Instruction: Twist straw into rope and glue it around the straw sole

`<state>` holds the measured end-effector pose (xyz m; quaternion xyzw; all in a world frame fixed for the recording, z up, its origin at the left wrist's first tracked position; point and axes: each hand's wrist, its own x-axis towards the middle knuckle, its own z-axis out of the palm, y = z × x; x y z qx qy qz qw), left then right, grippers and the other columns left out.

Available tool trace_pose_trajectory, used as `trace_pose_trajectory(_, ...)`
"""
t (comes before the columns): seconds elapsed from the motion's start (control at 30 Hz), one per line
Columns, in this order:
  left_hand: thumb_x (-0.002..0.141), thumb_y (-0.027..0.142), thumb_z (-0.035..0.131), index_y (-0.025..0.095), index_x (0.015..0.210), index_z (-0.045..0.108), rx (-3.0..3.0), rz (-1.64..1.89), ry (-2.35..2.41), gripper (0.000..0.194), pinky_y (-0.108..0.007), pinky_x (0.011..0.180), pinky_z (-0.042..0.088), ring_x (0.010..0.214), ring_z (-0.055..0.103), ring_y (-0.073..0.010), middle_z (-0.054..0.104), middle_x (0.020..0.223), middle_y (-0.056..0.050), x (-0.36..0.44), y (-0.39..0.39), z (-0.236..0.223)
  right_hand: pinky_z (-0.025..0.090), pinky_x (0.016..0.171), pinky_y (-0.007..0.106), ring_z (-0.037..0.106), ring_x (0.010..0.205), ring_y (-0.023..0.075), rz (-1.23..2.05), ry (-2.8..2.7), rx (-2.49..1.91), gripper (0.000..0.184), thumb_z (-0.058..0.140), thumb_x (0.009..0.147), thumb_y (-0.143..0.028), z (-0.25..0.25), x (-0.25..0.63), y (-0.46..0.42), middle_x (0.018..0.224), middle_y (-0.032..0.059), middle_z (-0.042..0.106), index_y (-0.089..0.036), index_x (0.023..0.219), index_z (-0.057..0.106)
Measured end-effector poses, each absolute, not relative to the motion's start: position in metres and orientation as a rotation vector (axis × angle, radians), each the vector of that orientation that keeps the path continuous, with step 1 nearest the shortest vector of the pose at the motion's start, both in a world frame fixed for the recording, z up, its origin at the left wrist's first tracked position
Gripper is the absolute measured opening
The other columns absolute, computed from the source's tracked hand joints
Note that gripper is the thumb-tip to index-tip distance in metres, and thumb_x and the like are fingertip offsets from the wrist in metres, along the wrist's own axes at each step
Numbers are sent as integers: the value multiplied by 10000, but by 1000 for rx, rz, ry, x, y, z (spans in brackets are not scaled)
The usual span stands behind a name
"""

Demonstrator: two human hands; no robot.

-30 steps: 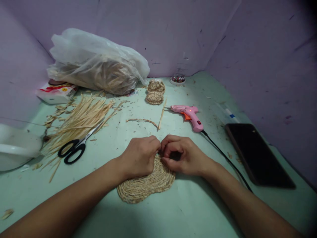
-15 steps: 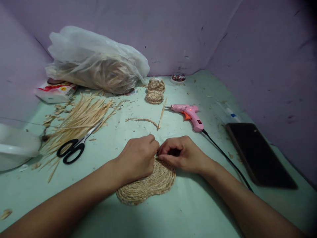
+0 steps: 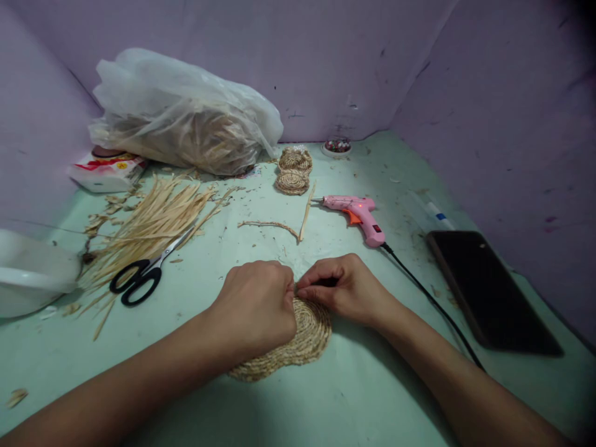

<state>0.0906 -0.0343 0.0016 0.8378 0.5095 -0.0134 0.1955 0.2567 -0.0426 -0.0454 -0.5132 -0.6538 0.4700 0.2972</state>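
Note:
A coiled mat of twisted straw cord [image 3: 307, 338] lies flat on the table in front of me, figure-eight in outline, its left part covered by my hand. My left hand [image 3: 256, 304] is closed in a fist over it, knuckles up; its fingertips are hidden. From the other side my right hand [image 3: 344, 288] pinches thumb and fingers together at the mat's far edge, almost touching the left. Beyond the hands lie a short twisted straw cord [image 3: 267, 224] and a flat straw strip [image 3: 307, 214], their ends meeting.
A pink glue gun [image 3: 358, 214] lies to the right, its light lit, beside a black phone [image 3: 493, 292]. Leftward are black-handled scissors [image 3: 142, 279], loose straw strips [image 3: 153, 223] and a white container [image 3: 32, 273]. Behind stand a plastic bag [image 3: 186, 112], smaller coiled pieces [image 3: 293, 180] and a pin dish [image 3: 336, 148].
My left hand has turned and come slightly nearer to me, covering more of the mat's left part. The right hand keeps its pinch almost in place. The view has shifted slightly.

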Motion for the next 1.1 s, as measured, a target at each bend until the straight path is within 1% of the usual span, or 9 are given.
trace_pose_trajectory(0.13,668,208,491,207,624,599,2260,164,1436,116,-266,463,303,524,515,-168,605,585,-19,95,-38,-9,469,581,272,606,623,155,1216,-1808,-1386,91,658,693,-235,-44,258,-43,693,39,701,-171,727,714)
trace_pose_trajectory(0.23,659,190,503,195,608,599,2193,287,1433,109,-255,453,306,502,489,-143,600,576,-13,98,-39,-13,443,546,256,572,595,140,1201,-1849,-1417,99,651,696,-238,-44,260,-43,658,29,677,-169,736,709)
trace_pose_trajectory(0.33,689,186,501,189,646,619,2044,425,1344,126,-243,476,352,524,497,-123,608,588,4,98,-35,-10,402,500,234,519,545,115,1235,-1835,-1426,99,633,702,-232,-44,261,-43,585,5,623,-154,711,693)
trace_pose_trajectory(0.4,717,190,494,182,676,632,1943,510,1300,143,-236,501,381,545,509,-114,610,590,14,96,-30,-7,396,504,230,510,541,106,1314,-1778,-1397,93,629,703,-223,-44,261,-42,590,2,616,-145,698,679)
trace_pose_trajectory(0.5,694,142,506,163,670,648,1875,481,1320,146,-225,494,376,536,502,-106,603,573,16,92,-24,-8,408,523,229,525,555,103,1440,-1662,-1354,69,644,685,-210,-43,261,-41,619,5,627,-142,691,654)
trace_pose_trajectory(0.6,657,94,497,153,670,670,1876,372,1281,184,-222,480,364,529,502,-106,605,559,13,90,-22,-14,403,503,220,524,533,96,1487,-1564,-1357,69,666,654,-196,-43,261,-40,591,-2,618,-142,648,624)
trace_pose_trajectory(0.7,667,96,483,155,707,686,1933,372,1209,215,-237,521,391,573,538,-120,645,613,0,90,-25,-21,403,491,215,529,525,93,1496,-1527,-1347,87,684,625,-177,-43,261,-40,580,1,626,-142,607,607)
trace_pose_trajectory(0.8,686,111,488,160,713,687,1995,398,1183,207,-251,552,410,602,561,-130,668,659,-15,91,-28,-24,420,508,221,551,549,101,1499,-1527,-1332,83,688,624,-174,-43,262,-40,605,12,647,-144,610,611)
trace_pose_trajectory(1.1,677,84,494,170,647,662,2216,417,1194,191,-262,576,424,608,567,-139,656,651,-21,95,-30,-23,437,514,218,568,559,101,1517,-1507,-1301,94,697,629,-173,-45,262,-40,620,16,655,-143,609,610)
